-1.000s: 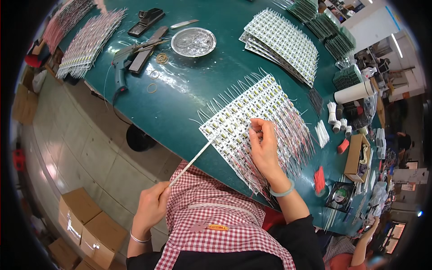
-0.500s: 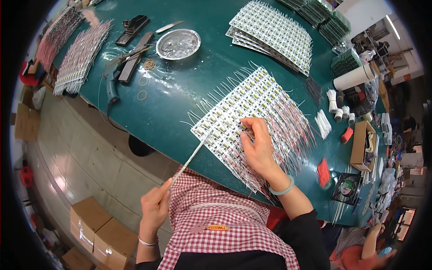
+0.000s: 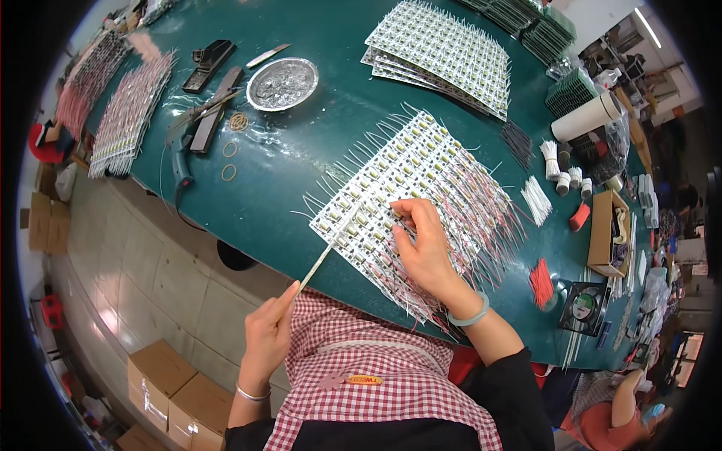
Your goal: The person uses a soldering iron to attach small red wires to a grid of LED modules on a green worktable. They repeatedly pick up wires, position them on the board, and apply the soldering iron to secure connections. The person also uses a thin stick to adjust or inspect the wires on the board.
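Note:
A white panel of small circuit boards [image 3: 376, 184] lies on the green table in front of me. White wires stick out along its far left edge, and red and white wires cover its right side. My left hand [image 3: 268, 327] is closed round a thin pale stick [image 3: 316, 265], whose far end reaches over the panel's left part. My right hand [image 3: 425, 252] rests over the middle of the panel, thumb and forefinger apart, with nothing visible between them. What lies under its curled fingers is hidden.
A panel stack [image 3: 444, 56] stands at the back. A foil bowl [image 3: 282, 84], glue gun [image 3: 179, 150] and rubber bands [image 3: 229, 150] lie left. At right are wire bundles [image 3: 536, 201], a cardboard box [image 3: 604, 233] and a small fan [image 3: 583, 307]. A person [image 3: 613, 406] sits at lower right.
My left hand and the stick have moved slightly up and right, towards the panel. My right hand stays over the middle of the panel. The whole view has shifted a little.

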Motion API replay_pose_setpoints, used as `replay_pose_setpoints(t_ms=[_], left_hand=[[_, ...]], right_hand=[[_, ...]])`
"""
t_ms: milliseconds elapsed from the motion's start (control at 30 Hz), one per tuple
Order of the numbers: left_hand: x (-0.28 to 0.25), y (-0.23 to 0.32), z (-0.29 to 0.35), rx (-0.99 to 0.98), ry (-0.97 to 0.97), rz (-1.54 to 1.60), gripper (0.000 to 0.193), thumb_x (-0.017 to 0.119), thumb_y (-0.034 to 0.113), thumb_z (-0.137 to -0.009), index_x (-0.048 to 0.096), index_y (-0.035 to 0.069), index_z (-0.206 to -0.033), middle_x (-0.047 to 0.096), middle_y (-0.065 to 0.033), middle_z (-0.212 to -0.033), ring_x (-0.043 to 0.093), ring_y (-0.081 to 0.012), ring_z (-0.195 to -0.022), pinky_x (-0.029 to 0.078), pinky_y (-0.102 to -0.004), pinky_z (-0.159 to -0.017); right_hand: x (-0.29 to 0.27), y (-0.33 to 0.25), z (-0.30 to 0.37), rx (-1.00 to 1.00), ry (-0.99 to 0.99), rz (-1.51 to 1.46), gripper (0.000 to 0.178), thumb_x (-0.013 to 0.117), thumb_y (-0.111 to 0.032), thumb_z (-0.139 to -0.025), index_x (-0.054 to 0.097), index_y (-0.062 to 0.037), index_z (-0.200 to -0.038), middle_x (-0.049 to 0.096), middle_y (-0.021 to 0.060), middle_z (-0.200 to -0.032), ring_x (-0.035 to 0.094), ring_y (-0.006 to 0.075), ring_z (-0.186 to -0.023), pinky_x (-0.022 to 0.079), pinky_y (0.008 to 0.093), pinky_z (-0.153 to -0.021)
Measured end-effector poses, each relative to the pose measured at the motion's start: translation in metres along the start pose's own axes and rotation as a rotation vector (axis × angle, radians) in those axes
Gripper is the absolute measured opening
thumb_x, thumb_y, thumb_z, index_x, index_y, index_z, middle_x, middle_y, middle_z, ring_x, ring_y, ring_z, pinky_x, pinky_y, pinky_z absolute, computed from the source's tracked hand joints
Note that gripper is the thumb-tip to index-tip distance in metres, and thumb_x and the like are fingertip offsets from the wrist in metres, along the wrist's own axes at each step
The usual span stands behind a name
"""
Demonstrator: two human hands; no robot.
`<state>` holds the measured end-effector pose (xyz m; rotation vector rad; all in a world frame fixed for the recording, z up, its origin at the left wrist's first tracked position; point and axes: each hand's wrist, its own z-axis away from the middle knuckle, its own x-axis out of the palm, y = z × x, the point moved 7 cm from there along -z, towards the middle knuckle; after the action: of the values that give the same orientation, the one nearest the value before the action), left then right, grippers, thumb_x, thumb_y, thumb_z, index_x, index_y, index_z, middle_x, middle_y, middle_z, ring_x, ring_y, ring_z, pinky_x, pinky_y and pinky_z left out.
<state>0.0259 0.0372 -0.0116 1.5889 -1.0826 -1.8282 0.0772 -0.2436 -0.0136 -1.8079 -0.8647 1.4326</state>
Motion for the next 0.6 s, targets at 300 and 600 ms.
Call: replay_pose_setpoints(t_ms=[300, 600], left_hand=[[-0.001, -0.007, 0.0, -0.003, -0.049, 0.077, 0.037, 0.063, -0.007, -0.09, 0.071, 0.003, -0.124, 0.054, -0.0078, -0.07, 0.046, -0.0125, -0.061, 0.039, -0.028, -0.058], [-0.016, -0.009, 0.011, 0.033, 0.099, 0.043, 0.041, 0.065, -0.009, -0.087, 0.072, 0.006, -0.125, 0.043, -0.0049, -0.064, 0.041, -0.0132, -0.057, 0.035, -0.0285, -0.054]], right_hand=[[0.0, 0.001, 0.001, -0.012, -0.003, 0.018, 0.032, 0.06, 0.003, -0.085, 0.059, -0.0006, -0.117, 0.057, 0.0166, -0.11, 0.055, 0.0338, -0.104, 0.046, 0.0418, -0.091], [0.0, 0.001, 0.001, 0.026, -0.009, -0.043, 0.032, 0.058, 0.004, -0.085, 0.06, -0.001, -0.117, 0.057, 0.0161, -0.112, 0.055, 0.0337, -0.106, 0.046, 0.0415, -0.091]])
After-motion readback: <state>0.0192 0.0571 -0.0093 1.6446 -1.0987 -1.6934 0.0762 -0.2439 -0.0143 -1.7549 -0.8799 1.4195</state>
